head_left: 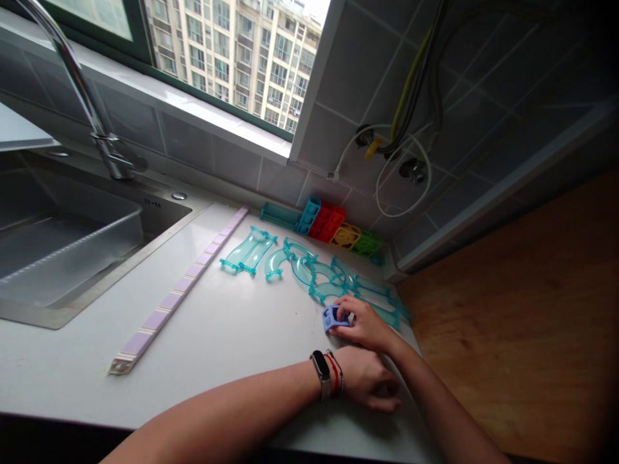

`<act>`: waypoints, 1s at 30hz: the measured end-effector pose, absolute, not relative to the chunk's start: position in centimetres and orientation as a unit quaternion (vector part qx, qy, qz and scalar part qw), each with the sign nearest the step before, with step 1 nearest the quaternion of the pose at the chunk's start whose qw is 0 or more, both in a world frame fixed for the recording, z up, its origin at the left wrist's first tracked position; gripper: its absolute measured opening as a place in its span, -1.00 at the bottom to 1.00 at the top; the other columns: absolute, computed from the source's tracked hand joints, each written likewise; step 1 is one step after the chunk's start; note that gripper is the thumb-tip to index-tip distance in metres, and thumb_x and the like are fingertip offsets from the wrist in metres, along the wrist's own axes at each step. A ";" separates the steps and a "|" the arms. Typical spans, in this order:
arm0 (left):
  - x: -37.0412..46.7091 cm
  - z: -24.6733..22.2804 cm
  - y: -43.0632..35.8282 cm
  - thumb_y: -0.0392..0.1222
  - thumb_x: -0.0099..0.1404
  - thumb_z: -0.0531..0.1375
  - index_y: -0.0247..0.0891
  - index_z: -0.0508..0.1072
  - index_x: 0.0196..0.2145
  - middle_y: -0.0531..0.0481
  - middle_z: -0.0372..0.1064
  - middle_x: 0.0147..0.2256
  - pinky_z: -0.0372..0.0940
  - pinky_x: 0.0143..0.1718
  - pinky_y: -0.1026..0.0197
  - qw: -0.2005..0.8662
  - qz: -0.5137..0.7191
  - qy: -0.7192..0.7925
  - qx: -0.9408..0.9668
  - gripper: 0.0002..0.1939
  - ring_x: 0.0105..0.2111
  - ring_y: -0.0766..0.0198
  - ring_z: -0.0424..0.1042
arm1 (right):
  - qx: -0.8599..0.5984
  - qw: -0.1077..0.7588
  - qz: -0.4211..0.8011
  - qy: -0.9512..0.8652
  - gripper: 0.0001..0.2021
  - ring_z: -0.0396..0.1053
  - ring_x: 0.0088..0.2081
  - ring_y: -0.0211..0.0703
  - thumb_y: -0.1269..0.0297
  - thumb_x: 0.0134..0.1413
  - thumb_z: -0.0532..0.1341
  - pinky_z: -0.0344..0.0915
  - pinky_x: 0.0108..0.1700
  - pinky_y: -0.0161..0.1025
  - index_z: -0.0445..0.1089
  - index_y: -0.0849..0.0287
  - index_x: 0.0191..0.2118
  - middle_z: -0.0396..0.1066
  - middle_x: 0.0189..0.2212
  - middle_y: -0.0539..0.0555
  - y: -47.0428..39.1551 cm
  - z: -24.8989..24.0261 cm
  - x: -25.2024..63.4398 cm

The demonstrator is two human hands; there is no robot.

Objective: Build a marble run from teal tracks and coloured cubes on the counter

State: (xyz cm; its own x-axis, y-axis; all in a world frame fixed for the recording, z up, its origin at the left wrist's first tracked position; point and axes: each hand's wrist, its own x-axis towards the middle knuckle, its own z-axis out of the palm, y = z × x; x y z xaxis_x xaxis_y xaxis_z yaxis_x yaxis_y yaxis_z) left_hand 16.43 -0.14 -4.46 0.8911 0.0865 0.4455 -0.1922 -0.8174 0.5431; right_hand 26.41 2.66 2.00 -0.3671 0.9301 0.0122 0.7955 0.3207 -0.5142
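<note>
My right hand (363,325) grips a small blue-purple openwork block (329,318) on the white counter, thumb and fingers around its right side. Nearer the front edge, my left hand (370,380) reaches across below the right one, its fingers curled; what they hold, if anything, is hidden. A dark band is on the left wrist. Behind the block lie clear teal curved track pieces (302,269), with straight teal pieces (251,250) to their left. Against the wall stand light-blue (308,216), red (327,221), yellow (346,236) and green (367,243) blocks.
A long lilac-and-white strip (176,293) lies across the counter (232,348). At the left are a sink (72,312) with a clear plastic bin (87,251) and a chrome faucet (113,158). Cables (411,90) hang on the tiled wall at the right.
</note>
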 end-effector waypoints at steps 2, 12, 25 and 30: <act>16.2 -4.1 -0.4 0.11 0.40 0.19 -0.14 0.61 -0.34 -0.07 0.60 -0.46 0.32 -0.52 0.09 0.299 0.238 -0.035 0.923 -0.66 -0.48 0.14 0.54 | -0.545 0.210 0.233 -0.777 -0.71 0.45 0.00 0.05 0.23 -0.04 0.54 0.38 -0.08 -0.13 0.41 0.11 -0.37 0.45 0.05 0.15 2.6 1.1 26.8; 16.1 -3.4 -1.2 0.03 0.50 0.07 -0.20 0.49 -0.46 -0.04 0.56 -0.46 0.30 -0.42 0.18 0.209 0.266 -0.052 0.940 -0.56 -0.47 0.27 0.51 | -0.539 0.432 0.268 -0.671 -0.76 0.46 -0.07 0.02 0.19 0.00 0.48 0.38 -0.40 -0.27 0.46 0.09 -0.26 0.42 -0.01 0.18 2.0 -4.1 27.3; 10.0 3.5 8.1 0.03 0.48 0.01 -0.16 0.40 -0.50 0.00 0.40 -0.56 0.27 -0.38 0.21 0.020 0.188 0.213 0.959 -0.56 -0.51 0.28 0.39 | -0.573 0.541 0.179 -0.589 -0.65 0.18 -0.52 -0.19 0.07 0.27 0.25 0.16 -0.39 -0.20 0.33 0.09 -0.50 0.23 -0.58 -0.04 1.7 -3.0 28.4; 6.0 6.6 19.2 0.01 0.51 -0.01 -0.22 0.49 -0.44 -0.10 0.49 -0.44 0.31 -0.26 0.17 -0.030 0.136 0.357 0.924 -0.53 -0.39 0.22 0.45 | -0.564 0.522 0.201 -0.607 -0.56 0.11 -0.57 -0.23 0.04 0.27 0.23 0.07 -0.44 -0.22 0.23 0.09 -0.59 0.13 -0.66 -0.08 1.8 -3.0 27.9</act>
State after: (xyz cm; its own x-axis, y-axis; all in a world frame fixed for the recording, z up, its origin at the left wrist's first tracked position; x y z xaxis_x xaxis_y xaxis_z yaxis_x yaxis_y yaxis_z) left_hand 5.96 19.25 6.58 0.7083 0.6513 0.2723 0.6674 -0.7435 0.0424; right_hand 27.90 1.77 -3.00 0.1813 0.8948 0.4081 0.4747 0.2838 -0.8332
